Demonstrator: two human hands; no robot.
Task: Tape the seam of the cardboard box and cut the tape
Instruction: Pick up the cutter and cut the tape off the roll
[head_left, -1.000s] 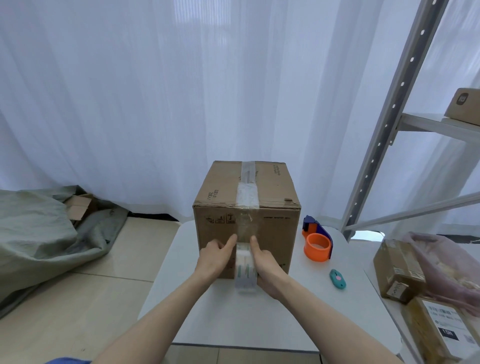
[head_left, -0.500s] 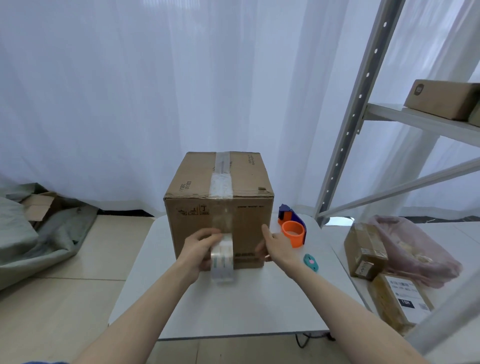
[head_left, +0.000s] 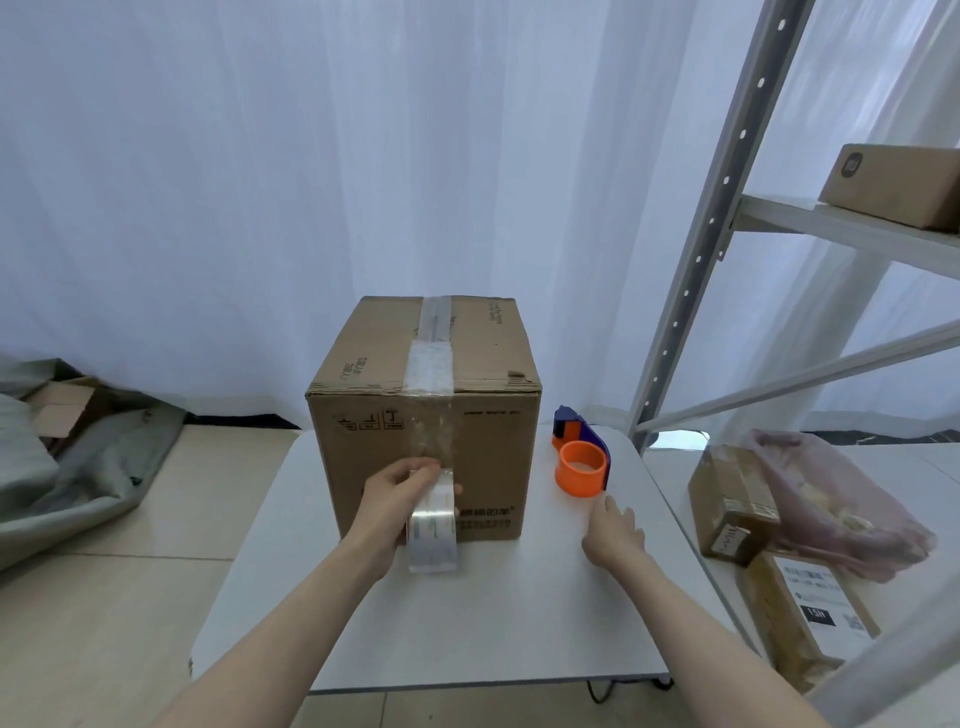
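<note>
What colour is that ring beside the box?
Bright orange ring, on a dark blue holder, clearest in the head view.

The brown cardboard box (head_left: 423, 410) fills the far middle of the white table (head_left: 483, 629), so the way forward there is blocked. Before the box, the near part of the table is bare and free for passing. On the left of the box only a narrow strip of table stays open. On the right, the orange and blue tape dispenser (head_left: 581, 464) stands near the box, and the gap between them is small. The grey metal shelf post (head_left: 691, 270) closes the far right side. Stacked brown parcels (head_left: 732, 506) lie beyond the right edge.
</note>
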